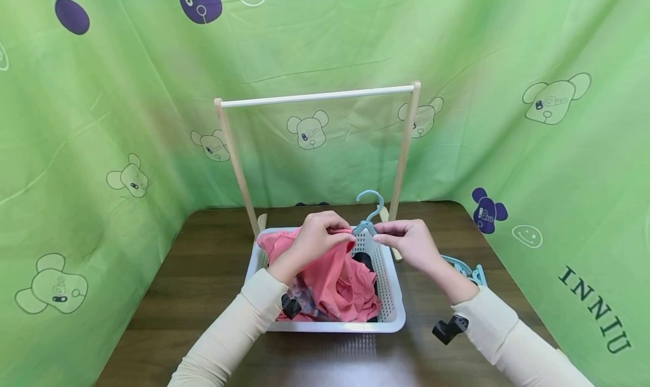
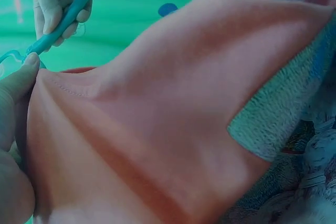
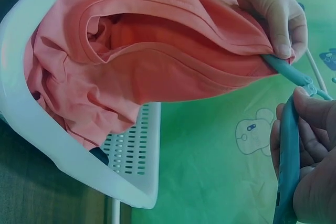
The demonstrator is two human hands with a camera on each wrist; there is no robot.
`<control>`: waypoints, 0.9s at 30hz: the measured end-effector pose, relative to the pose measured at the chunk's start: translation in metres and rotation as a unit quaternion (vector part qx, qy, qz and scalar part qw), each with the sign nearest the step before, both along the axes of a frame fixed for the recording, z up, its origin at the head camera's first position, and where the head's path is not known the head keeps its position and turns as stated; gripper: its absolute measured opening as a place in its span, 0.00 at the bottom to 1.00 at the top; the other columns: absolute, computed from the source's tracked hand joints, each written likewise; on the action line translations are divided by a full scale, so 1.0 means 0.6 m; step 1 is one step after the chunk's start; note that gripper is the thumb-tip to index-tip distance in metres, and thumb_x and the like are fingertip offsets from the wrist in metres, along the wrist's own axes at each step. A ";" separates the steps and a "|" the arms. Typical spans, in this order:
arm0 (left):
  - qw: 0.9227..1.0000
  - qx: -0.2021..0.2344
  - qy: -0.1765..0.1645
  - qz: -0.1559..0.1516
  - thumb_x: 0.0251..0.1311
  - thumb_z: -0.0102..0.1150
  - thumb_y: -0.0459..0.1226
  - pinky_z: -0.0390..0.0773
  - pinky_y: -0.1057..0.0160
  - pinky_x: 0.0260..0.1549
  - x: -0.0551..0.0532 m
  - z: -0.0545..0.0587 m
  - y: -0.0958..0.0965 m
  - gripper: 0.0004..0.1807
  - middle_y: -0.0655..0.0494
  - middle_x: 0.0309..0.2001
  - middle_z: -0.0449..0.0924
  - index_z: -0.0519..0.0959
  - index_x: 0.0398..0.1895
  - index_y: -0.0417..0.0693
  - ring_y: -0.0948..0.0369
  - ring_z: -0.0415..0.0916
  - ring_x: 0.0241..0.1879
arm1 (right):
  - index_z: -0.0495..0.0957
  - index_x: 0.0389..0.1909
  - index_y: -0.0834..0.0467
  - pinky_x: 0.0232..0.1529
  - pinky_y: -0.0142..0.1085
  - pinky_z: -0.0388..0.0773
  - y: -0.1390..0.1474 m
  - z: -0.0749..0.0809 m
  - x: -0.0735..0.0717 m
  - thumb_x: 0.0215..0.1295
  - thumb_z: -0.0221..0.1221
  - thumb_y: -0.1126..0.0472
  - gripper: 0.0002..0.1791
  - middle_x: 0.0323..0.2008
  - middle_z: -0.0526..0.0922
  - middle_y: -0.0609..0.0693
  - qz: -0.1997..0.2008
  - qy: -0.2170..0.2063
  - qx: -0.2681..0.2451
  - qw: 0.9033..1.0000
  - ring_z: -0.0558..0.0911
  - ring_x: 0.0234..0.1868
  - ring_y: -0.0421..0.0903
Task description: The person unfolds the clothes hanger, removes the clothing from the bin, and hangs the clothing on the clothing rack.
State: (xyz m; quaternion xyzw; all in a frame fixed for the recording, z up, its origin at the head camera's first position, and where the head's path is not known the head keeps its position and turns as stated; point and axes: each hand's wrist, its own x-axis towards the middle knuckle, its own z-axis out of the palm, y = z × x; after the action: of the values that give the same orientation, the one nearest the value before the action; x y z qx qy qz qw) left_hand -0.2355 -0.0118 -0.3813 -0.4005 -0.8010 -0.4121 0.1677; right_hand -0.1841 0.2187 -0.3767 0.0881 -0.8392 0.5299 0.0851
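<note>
Over the basket, my left hand (image 1: 316,239) pinches the neckline of a coral-pink T-shirt (image 1: 350,288) together with one arm of a light-blue clothes hanger (image 3: 290,156). That arm runs into the collar opening in the right wrist view, and its far end is hidden by the cloth. My right hand (image 1: 409,243) grips the hanger's other arm, which lies outside the shirt. The hook (image 1: 378,205) points up in the head view. Most of the shirt hangs down into a white plastic basket (image 1: 397,313), the collar stretched toward the hanger.
Behind the basket stands a garment rack with a white bar (image 1: 320,97) and wooden posts (image 1: 404,150). More light-blue hangers (image 1: 477,274) lie on the brown table (image 1: 172,285) by my right forearm. Dark and patterned clothes (image 1: 303,297) sit under the shirt. Green printed curtains surround the table.
</note>
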 end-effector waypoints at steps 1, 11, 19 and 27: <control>1.000 -0.005 0.007 0.002 0.51 0.74 0.40 0.76 0.74 0.32 0.000 0.000 0.000 0.07 0.63 0.30 0.81 0.87 0.32 0.49 0.70 0.76 0.30 | 0.84 0.44 0.67 0.38 0.30 0.80 0.000 0.000 0.000 0.58 0.69 0.63 0.15 0.38 0.86 0.57 -0.001 0.000 0.000 1.000 0.83 0.38 0.40; 0.992 0.028 -0.108 -0.065 0.57 0.69 0.35 0.80 0.69 0.39 -0.001 0.002 -0.011 0.07 0.62 0.35 0.85 0.85 0.39 0.47 0.70 0.81 0.36 | 0.84 0.44 0.66 0.35 0.30 0.79 0.008 0.005 0.005 0.58 0.69 0.61 0.16 0.39 0.86 0.57 -0.007 -0.011 -0.007 1.000 0.82 0.36 0.39; 0.992 0.036 -0.107 -0.061 0.57 0.68 0.34 0.81 0.68 0.37 -0.002 0.000 -0.011 0.05 0.61 0.34 0.85 0.86 0.36 0.47 0.70 0.81 0.34 | 0.84 0.44 0.67 0.36 0.30 0.79 0.005 0.004 0.004 0.58 0.69 0.63 0.15 0.39 0.86 0.58 -0.002 -0.002 -0.006 1.000 0.82 0.37 0.39; 0.989 0.058 -0.123 -0.054 0.57 0.69 0.36 0.81 0.67 0.37 0.003 0.006 -0.002 0.06 0.63 0.34 0.85 0.86 0.37 0.47 0.70 0.81 0.34 | 0.84 0.44 0.67 0.39 0.30 0.79 0.000 0.006 0.002 0.58 0.69 0.62 0.15 0.38 0.87 0.56 0.001 -0.003 -0.001 1.000 0.83 0.40 0.41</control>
State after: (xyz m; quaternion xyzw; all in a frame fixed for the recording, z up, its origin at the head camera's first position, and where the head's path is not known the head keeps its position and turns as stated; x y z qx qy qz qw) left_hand -0.2337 -0.0130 -0.3775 -0.3787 -0.7679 -0.5121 0.0683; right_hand -0.1830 0.2184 -0.3732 0.0867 -0.8390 0.5310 0.0819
